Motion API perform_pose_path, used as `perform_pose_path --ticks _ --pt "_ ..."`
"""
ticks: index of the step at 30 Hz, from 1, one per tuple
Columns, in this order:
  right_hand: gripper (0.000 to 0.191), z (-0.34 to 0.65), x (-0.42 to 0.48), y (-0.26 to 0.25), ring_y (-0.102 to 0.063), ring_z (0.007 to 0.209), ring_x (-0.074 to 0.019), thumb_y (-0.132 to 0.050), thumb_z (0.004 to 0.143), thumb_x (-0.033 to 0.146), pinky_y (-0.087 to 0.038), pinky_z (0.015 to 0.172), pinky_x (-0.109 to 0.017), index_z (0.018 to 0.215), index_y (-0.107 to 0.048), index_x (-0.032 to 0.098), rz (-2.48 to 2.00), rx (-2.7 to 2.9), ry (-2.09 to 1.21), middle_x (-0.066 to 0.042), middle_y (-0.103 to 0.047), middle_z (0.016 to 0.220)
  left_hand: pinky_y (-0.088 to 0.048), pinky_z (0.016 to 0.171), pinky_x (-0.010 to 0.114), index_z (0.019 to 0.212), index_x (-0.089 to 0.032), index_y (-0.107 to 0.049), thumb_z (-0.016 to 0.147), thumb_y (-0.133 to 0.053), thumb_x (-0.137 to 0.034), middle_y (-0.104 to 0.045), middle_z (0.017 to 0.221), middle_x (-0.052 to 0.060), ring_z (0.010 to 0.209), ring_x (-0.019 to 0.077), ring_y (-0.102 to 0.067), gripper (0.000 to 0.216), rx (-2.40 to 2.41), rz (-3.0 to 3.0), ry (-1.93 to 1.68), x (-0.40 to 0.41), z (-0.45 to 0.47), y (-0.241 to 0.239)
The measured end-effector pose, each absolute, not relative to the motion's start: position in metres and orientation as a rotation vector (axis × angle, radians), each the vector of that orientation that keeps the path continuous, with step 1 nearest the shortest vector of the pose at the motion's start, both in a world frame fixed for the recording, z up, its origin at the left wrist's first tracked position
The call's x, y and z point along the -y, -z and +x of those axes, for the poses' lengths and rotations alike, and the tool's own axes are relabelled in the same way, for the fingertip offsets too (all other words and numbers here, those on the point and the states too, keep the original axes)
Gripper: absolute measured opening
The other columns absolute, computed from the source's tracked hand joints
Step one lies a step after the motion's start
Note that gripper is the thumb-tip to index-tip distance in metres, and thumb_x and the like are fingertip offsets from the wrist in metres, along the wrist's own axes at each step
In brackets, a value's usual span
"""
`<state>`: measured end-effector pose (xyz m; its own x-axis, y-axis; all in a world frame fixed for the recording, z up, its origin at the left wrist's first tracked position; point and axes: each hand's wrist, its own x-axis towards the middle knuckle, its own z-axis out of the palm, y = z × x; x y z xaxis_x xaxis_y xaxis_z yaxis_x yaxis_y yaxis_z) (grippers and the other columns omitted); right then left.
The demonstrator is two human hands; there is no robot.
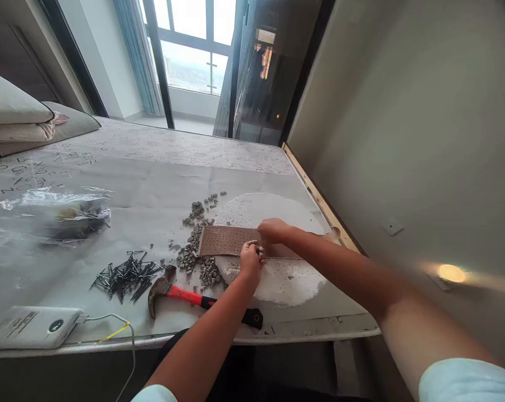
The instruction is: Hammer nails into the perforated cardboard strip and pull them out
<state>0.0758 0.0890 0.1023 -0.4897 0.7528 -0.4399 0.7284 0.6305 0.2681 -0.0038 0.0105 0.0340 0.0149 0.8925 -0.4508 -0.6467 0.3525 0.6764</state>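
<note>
A flat brown sheet dotted with small holes (222,240) lies on a white foam-like slab (273,285). My left hand (251,259) is closed at the sheet's near edge, its fingers pinched round something small and dark that I cannot make out. Just beyond it, my right hand (273,230) is curled into a fist over the sheet; its grip is hidden. Grey crumbled chunks (188,251) lie along the sheet's left end. A claw hammer (185,293) with a red and black handle rests in front, partly behind my left forearm. Left of it is a pile of dark nails (124,275).
A clear plastic bag with dark contents (80,215) lies at the left. A white power bank (37,326) with a cable (129,329) sits at the near left edge. A wooden strip (319,195) and the wall border the right side. Pillows (15,103) lie far left.
</note>
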Motion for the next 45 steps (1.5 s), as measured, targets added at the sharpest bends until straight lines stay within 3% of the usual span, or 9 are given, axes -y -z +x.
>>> perform_pose_path --ticks 5,13,19,21,26,29,35,40,45 --pt "0.021 0.08 -0.087 -0.117 -0.064 0.082 -0.0216 -0.055 0.073 0.005 -0.045 0.068 -0.025 0.09 -0.069 0.009 1.09 -2.391 -0.12 -0.014 -0.069 0.089 -0.022 0.042 0.018 0.09 -0.019 -0.04 0.07 -0.042 -0.011 -0.045 0.059 -0.004 0.041 0.0039 -0.032 0.021 -0.959 0.313 -1.231 -0.01 -0.004 -0.034" --pt "0.025 0.086 -0.077 -0.114 -0.064 0.084 -0.0219 -0.048 0.077 0.001 -0.046 0.067 -0.026 0.095 -0.065 0.009 1.047 -2.494 -0.193 -0.015 -0.068 0.092 -0.024 0.043 0.016 0.104 -0.021 -0.037 0.071 -0.041 -0.009 -0.044 0.062 -0.005 0.042 0.0042 -0.034 0.035 -0.996 0.306 -1.22 -0.012 -0.003 -0.034" --pt "0.025 0.09 -0.077 -0.133 -0.063 0.078 -0.0198 -0.046 0.076 0.002 -0.042 0.062 -0.024 0.09 -0.065 0.009 1.126 -2.598 -0.211 -0.015 -0.068 0.085 -0.025 0.042 0.016 0.102 -0.02 -0.037 0.072 -0.039 -0.007 -0.046 0.063 -0.004 0.041 0.0036 -0.033 0.033 -1.004 0.301 -1.211 -0.012 -0.003 -0.037" --pt "0.023 0.095 -0.08 -0.146 -0.061 0.073 -0.0168 -0.045 0.078 0.006 -0.04 0.06 -0.022 0.085 -0.066 0.011 1.187 -2.663 -0.033 -0.012 -0.068 0.081 -0.027 0.043 0.016 0.101 -0.019 -0.037 0.071 -0.039 -0.006 -0.047 0.063 -0.003 0.042 0.0038 -0.035 0.032 -1.004 0.305 -1.212 -0.013 -0.003 -0.037" --pt "0.022 0.109 -0.07 -0.162 -0.056 0.058 -0.0095 -0.047 0.076 0.014 -0.037 0.053 -0.018 0.087 -0.066 0.013 1.194 -2.504 0.807 -0.003 -0.066 0.072 -0.034 0.044 0.017 0.097 -0.017 -0.041 0.067 -0.039 -0.006 -0.049 0.062 -0.001 0.046 0.0068 -0.044 0.032 -0.958 0.337 -1.165 -0.012 -0.005 -0.04" --pt "0.021 0.115 -0.045 -0.151 -0.053 0.058 -0.0096 -0.048 0.073 0.014 -0.034 0.052 -0.019 0.079 -0.067 0.014 1.151 -2.525 0.804 -0.003 -0.066 0.07 -0.034 0.043 0.017 0.09 -0.015 -0.046 0.067 -0.041 -0.009 -0.049 0.062 0.001 0.047 0.0072 -0.046 0.024 -0.886 0.392 -1.018 0.002 -0.007 -0.046" --pt "0.018 0.128 0.019 -0.113 -0.056 0.062 -0.0129 -0.052 0.076 0.021 -0.033 0.053 -0.021 0.079 -0.069 0.017 1.43 -2.712 0.649 -0.004 -0.067 0.07 -0.012 0.036 0.015 0.075 -0.016 -0.046 0.066 -0.048 -0.017 -0.043 0.058 -0.003 0.038 0.0025 -0.031 0.008 -0.738 0.466 -0.754 0.043 -0.011 -0.049" --pt "0.029 0.135 0.081 -0.092 -0.059 0.066 -0.0167 -0.049 0.08 0.027 -0.039 0.061 -0.024 0.103 -0.063 0.015 2.055 -2.86 0.653 -0.005 -0.066 0.071 -0.012 0.037 0.014 0.087 -0.016 -0.048 0.064 -0.048 -0.014 -0.043 0.057 -0.005 0.038 0.0019 -0.027 0.024 -0.802 0.435 -0.749 0.064 -0.017 -0.05" --pt "0.025 0.119 0.143 -0.04 -0.06 0.069 -0.0175 -0.045 0.08 0.023 -0.043 0.066 -0.026 0.097 -0.062 0.015 2.272 -2.799 0.957 -0.005 -0.066 0.075 -0.013 0.037 0.013 0.082 -0.016 -0.048 0.063 -0.052 -0.014 -0.045 0.059 -0.004 0.038 0.001 -0.028 0.019 -0.869 0.532 -0.759 0.091 -0.05 -0.053"
